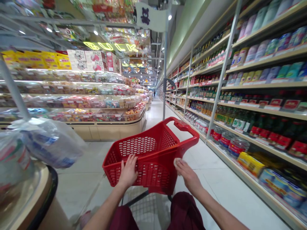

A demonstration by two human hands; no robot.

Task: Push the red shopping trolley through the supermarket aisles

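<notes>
A red plastic shopping cart (153, 166) with perforated sides stands sideways before me, its handle up at the right. My left hand (128, 171) grips the near rim of its basket, the fingers lying over the edge. At the right end of the basket, my right hand (188, 174) pinches a small off-white cloth (177, 162) close to the cart's side. Whether the cloth touches the plastic I cannot tell. The part of the basket floor I can see is in shadow.
Shelves of bottles and cans (254, 105) line the right side. Left stands a bulk candy display (100, 99). At near left, a plastic bag (52, 140) hangs by a rounded counter (35, 204). A thin metal pole (164, 95) rises behind the cart. A tiled aisle (153, 107) runs ahead.
</notes>
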